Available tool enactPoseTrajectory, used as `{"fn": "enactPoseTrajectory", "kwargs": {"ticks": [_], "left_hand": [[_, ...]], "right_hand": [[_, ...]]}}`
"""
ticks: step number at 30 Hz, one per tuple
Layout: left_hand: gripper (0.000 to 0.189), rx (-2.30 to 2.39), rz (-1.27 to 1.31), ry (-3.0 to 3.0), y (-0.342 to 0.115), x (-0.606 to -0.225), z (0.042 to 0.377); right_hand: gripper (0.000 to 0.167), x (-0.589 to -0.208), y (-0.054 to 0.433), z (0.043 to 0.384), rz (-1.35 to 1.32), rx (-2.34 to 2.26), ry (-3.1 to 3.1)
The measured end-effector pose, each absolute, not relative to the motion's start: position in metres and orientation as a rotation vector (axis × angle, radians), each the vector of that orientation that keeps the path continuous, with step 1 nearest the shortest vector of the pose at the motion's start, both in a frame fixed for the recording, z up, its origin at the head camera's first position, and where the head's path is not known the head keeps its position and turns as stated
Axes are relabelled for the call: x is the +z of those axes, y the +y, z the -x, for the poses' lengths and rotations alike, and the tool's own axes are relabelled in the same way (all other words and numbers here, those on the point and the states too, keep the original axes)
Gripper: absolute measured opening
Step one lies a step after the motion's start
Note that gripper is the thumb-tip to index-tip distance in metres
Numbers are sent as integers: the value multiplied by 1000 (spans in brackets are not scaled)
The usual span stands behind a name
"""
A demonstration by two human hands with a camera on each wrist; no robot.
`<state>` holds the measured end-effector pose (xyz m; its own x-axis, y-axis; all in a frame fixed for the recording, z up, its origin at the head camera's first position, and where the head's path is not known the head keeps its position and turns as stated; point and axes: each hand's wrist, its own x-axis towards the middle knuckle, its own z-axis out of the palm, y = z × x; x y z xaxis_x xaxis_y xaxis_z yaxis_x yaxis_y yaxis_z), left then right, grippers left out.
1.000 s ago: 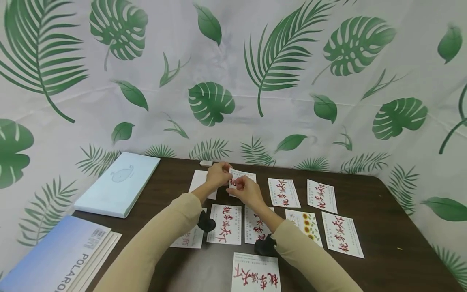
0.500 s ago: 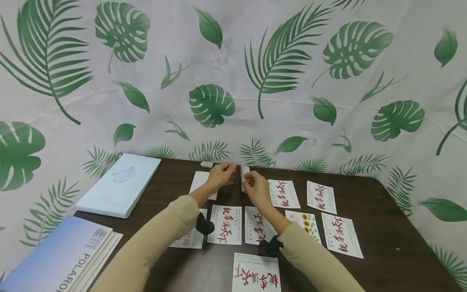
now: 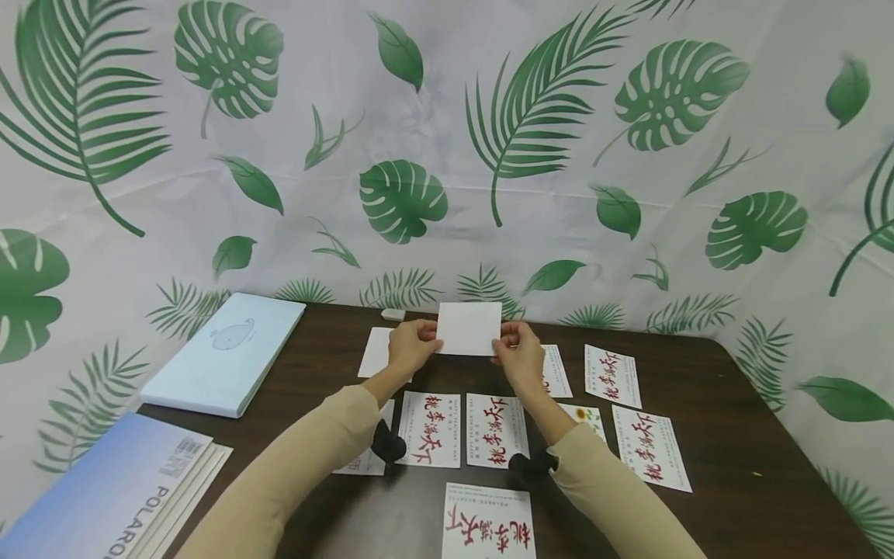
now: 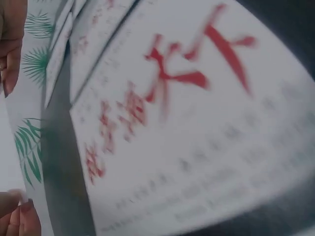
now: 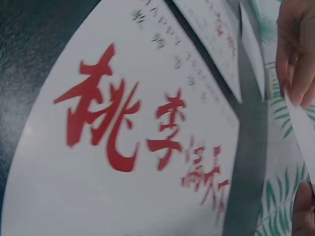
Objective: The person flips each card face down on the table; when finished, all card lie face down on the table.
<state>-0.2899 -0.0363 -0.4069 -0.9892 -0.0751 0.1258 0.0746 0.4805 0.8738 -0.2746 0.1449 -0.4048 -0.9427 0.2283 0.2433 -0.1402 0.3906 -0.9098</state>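
Both of my hands hold a white card (image 3: 469,329) above the far part of the table, its blank side facing me in the head view. My left hand (image 3: 412,347) pinches its left edge. At its right edge, my right hand (image 3: 521,355) pinches with thumb and fingers. Another blank white card (image 3: 374,351) lies partly behind the left hand. Cards with red Chinese characters lie below the hands, among them one card (image 3: 431,430), a second beside it (image 3: 497,432) and a nearer one (image 3: 487,522). In the right wrist view, a red-lettered card (image 5: 128,128) fills the middle.
More printed cards lie to the right, including a far-right card (image 3: 611,376) and a sunflower card (image 3: 583,417) partly covered by my sleeve. A light-blue notebook (image 3: 226,349) and blue POLAROID-lettered booklets (image 3: 112,481) sit left. A small white block (image 3: 393,314) lies by the leaf-patterned cloth.
The held card showed red print one second ago, then stood edge-on in the right hand with the left hand apart. Now its blank face shows, and both hands grip it.
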Motion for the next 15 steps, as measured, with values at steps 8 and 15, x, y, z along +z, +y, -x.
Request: {"fn": "enactPoseTrajectory", "kwargs": {"ticks": [8,15], "left_hand": [[27,-1230,101,-2816,-44,-413,283],[22,-1047,188,-2908,-45,-415,281]], "right_hand": [[17,-431,151,276,62,1344,-2544],[18,-433,149,276,98,1060,-2757]]}}
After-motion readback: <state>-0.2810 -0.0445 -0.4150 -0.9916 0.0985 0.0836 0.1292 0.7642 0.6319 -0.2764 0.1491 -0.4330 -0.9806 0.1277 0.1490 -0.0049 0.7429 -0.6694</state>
